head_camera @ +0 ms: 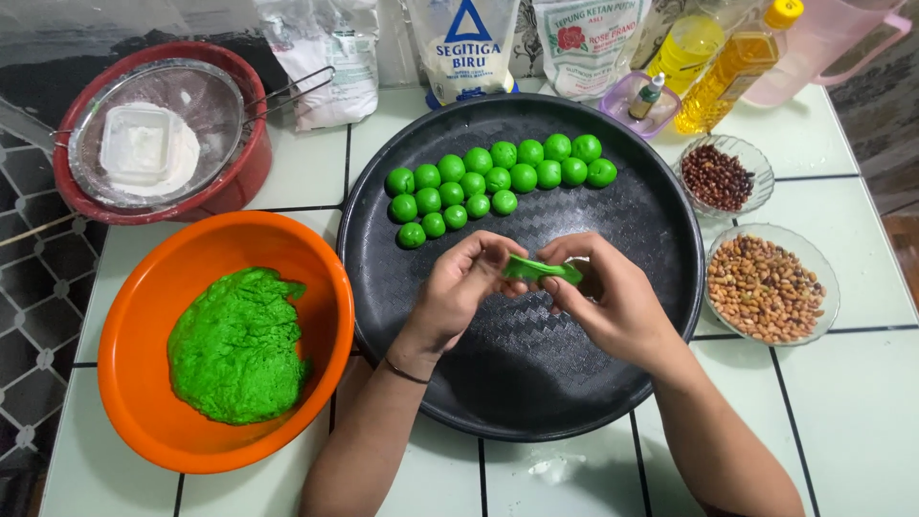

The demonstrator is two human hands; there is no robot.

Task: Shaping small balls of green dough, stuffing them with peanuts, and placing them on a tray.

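Observation:
Over the round black tray (613, 230), my left hand (458, 292) and my right hand (613, 302) pinch a flattened piece of green dough (538, 271) between their fingertips. Several small green dough balls (493, 180) lie in rows at the tray's far side. To the left, an orange bowl (144, 402) holds a big lump of green dough (237, 347). A thin dark band circles my left wrist.
A glass dish of peanuts (766, 285) and a smaller dish of dark red beans (718, 178) stand right of the tray. At the back are flour bags (465, 43), oil bottles (732, 67), a pink jug (823, 43), and a red basin (244, 168) with a sieve of flour.

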